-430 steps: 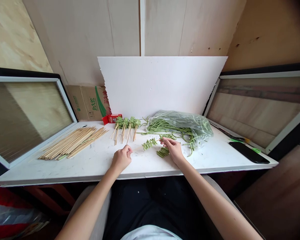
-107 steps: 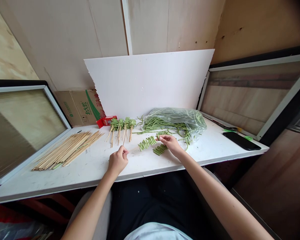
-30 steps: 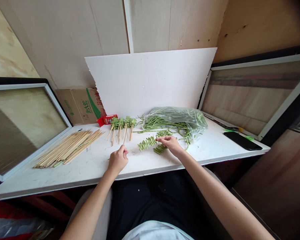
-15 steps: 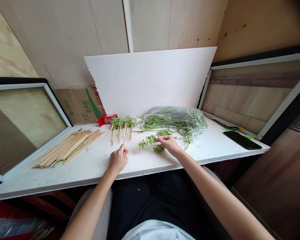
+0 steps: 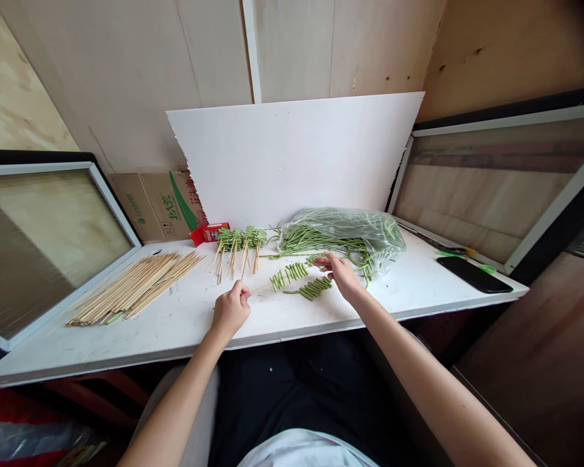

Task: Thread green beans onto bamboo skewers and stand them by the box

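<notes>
My left hand (image 5: 231,306) is closed around the bare end of a bamboo skewer (image 5: 259,287). Short pieces of green bean (image 5: 296,271) are threaded crosswise along its far part, held just above the table. My right hand (image 5: 339,275) is off the skewer, fingers stretched out over a small pile of cut bean pieces (image 5: 312,259), which it partly hides. Nothing shows clearly in its fingers. Closer to the front edge lies another row of cut bean pieces (image 5: 315,288), below the threaded ones.
Bare skewers (image 5: 131,285) lie heaped on the left of the white table (image 5: 175,337). Several bean-loaded skewers (image 5: 243,239) rest at the back beside a red box (image 5: 208,233). Long beans fill a clear plastic bag (image 5: 343,230). A black phone (image 5: 474,274) lies at right.
My right hand has let go of the tip of the beaded skewer and moved right and slightly back, uncovering the front row of bean pieces. My left hand stays put with the skewer.
</notes>
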Demonstrator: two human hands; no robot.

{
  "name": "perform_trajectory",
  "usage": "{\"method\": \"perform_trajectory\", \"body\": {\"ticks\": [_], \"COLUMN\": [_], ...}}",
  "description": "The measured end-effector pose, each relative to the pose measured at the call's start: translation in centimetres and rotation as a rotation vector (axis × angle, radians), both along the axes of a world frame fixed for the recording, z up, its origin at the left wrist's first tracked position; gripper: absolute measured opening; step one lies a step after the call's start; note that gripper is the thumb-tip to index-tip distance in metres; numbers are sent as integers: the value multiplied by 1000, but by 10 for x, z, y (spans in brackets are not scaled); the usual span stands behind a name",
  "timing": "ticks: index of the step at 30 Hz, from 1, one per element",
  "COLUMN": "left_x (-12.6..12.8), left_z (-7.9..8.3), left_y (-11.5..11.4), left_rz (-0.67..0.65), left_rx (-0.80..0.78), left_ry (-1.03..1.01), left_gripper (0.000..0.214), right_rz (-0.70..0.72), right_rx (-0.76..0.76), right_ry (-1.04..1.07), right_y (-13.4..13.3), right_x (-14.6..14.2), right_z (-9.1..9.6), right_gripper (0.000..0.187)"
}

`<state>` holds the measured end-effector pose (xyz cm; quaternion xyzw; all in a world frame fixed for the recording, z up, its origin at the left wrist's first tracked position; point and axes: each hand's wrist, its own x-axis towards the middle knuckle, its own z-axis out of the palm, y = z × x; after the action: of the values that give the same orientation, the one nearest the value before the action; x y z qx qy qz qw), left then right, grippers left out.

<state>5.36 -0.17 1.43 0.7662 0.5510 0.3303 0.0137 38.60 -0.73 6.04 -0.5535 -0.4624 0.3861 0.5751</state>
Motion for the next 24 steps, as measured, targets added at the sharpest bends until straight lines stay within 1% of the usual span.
{"method": "perform_trajectory", "body": {"ticks": [2, 4, 8, 12, 15, 19, 24], "left_x": [0, 0, 0, 0, 0, 0, 0], "left_z": [0, 0, 0, 1, 1, 0, 0], "left_y": [0, 0, 1, 1, 2, 2, 3], "left_rz": [8, 19, 50, 71, 81, 86, 79], "left_rx": [-4, -7, -10, -5, -1, -2, -4], "left_ry": [4, 4, -7, -23, -18, -1, -1], "left_gripper": [11, 11, 11, 12, 10, 9, 9], "right_rz": [-19, -14, 39, 144, 211, 245, 202], "right_rx": [22, 32, 44, 193, 275, 326, 340], "right_ry": [-49, -154, -483, -794, -974, -1104, -1143], "right_y": [2, 4, -1, -10, -16, -18, -19], "right_x": [0, -2, -11, -24, -32, -39, -46], "right_z": [-2, -4, -6, -9, -14, -22, -28], "right_gripper": [51, 42, 26, 19, 21, 27, 15]}}
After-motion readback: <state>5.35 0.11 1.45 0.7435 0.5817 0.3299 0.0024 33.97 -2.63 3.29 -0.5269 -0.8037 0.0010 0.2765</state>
